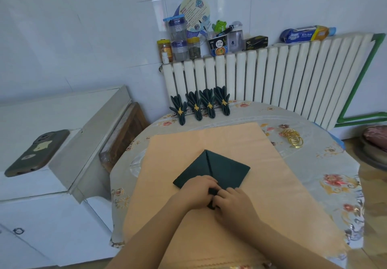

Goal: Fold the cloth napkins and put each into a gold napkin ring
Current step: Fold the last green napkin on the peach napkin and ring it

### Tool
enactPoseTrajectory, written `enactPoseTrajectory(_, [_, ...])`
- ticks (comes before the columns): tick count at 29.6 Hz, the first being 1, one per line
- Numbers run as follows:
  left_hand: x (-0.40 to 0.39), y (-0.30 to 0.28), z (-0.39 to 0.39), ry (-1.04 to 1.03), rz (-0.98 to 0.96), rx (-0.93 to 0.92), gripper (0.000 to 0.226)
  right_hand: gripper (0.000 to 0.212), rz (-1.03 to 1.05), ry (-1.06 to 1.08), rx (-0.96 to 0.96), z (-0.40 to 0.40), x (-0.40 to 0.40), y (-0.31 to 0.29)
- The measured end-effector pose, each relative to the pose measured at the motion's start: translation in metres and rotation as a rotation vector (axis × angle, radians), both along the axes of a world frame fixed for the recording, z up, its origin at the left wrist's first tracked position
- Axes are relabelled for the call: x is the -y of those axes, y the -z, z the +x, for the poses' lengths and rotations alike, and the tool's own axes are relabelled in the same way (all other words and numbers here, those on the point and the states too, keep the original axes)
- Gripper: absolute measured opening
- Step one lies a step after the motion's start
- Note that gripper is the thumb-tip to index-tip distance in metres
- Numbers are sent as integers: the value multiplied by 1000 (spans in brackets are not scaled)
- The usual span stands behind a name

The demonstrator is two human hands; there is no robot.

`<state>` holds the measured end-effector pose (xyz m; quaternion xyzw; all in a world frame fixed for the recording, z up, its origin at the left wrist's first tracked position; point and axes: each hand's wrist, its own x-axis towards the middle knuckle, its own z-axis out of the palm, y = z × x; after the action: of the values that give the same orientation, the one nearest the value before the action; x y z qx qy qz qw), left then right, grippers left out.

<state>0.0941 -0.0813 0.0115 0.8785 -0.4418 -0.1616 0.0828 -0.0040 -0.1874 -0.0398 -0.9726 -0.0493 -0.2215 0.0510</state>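
A round tabletop [335, 164] by a white radiator [293, 76] carries an orange mat [209, 139], where the dark green napkin [222, 168] lies folded to a point. Both hands, left [196, 191] and right [234, 203], pinch its near corner in a tight grip. If either lets go, I judge the gathers will spring loose before a gold ring [294, 138] from the pile at the right goes on.

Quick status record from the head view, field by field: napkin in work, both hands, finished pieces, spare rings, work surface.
napkin in work: dark green napkin, folded to a kite-like shape with a centre seam, lying on the mat
left hand: pinching the napkin's near corner
right hand: pinching the same bunched corner
finished napkins: four, each in a gold ring, in a row at the table's far edge by the radiator
spare gold rings: loose pile, far right of the mat
work surface: peach mat
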Motion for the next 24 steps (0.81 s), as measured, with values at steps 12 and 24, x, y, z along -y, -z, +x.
enactPoseTrajectory(12, [6,19,-45,-125,-110,-52,40,24,97,-98,-131,-47,60,-10])
enactPoseTrajectory(24, [-66,21,-32,-17,-225,7,14,24,121,85,28,-48,36,3])
